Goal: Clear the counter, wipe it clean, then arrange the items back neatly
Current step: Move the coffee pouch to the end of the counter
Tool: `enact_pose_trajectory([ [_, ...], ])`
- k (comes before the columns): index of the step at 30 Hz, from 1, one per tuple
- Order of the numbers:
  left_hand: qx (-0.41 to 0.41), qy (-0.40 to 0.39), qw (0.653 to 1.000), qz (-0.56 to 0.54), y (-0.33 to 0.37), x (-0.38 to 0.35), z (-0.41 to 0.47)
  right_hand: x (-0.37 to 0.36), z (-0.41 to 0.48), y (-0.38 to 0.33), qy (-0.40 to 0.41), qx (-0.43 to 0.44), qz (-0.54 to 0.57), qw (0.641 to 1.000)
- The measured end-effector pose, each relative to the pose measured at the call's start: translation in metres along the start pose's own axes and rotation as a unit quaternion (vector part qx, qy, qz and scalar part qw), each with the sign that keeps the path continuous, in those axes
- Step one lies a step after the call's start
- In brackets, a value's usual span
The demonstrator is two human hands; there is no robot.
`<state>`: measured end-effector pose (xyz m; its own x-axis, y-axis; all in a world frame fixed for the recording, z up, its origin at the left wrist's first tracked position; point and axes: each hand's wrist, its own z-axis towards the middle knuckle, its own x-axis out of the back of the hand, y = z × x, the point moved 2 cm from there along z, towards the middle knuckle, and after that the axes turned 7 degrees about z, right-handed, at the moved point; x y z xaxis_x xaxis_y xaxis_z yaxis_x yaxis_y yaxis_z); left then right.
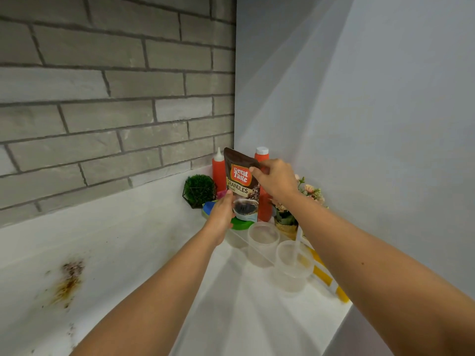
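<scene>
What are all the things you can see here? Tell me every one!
coffee pouch: one, brown, upright in the corner
squeeze bottles: two, red, behind the pouch
ball plant: one, green, left of the pouch
lids: at least two, blue and green, below the pouch
tubs: at least two, clear, in front of the pouch
flowers: one pot, pink, by the right wall
stain: one, brown, low at the left
left hand: holds the pouch's bottom
right hand: pinches the pouch's top
</scene>
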<state>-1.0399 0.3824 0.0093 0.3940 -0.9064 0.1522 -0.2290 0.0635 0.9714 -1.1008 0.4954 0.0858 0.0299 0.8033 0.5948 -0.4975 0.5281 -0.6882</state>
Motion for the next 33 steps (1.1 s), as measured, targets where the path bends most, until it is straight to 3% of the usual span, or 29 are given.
enact_pose_trajectory([
  [5, 0.001, 0.0, 1.0, -0.001, 0.001, 0.006, -0.004, 0.001, -0.002, -0.005, 0.02, 0.015, -0.034, 0.999],
  [11, -0.027, 0.027, 0.999, -0.009, 0.005, 0.027, -0.015, 0.011, -0.013, -0.031, 0.129, 0.064, 0.011, 0.99],
  [16, -0.1, 0.069, 0.993, -0.01, 0.006, 0.056, -0.031, 0.0, -0.033, -0.057, 0.108, 0.089, 0.073, 0.988],
  [25, -0.129, 0.117, 0.984, -0.037, -0.006, 0.124, -0.077, -0.047, -0.09, -0.098, -0.074, 0.075, 0.153, 0.983],
  [29, -0.132, 0.141, 0.981, -0.028, -0.012, 0.164, -0.11, -0.065, -0.115, -0.13, -0.198, 0.038, 0.061, 0.977],
  [33, -0.12, 0.169, 0.978, 0.011, -0.029, 0.208, -0.152, -0.085, -0.157, -0.161, -0.387, -0.032, -0.081, 0.918],
])
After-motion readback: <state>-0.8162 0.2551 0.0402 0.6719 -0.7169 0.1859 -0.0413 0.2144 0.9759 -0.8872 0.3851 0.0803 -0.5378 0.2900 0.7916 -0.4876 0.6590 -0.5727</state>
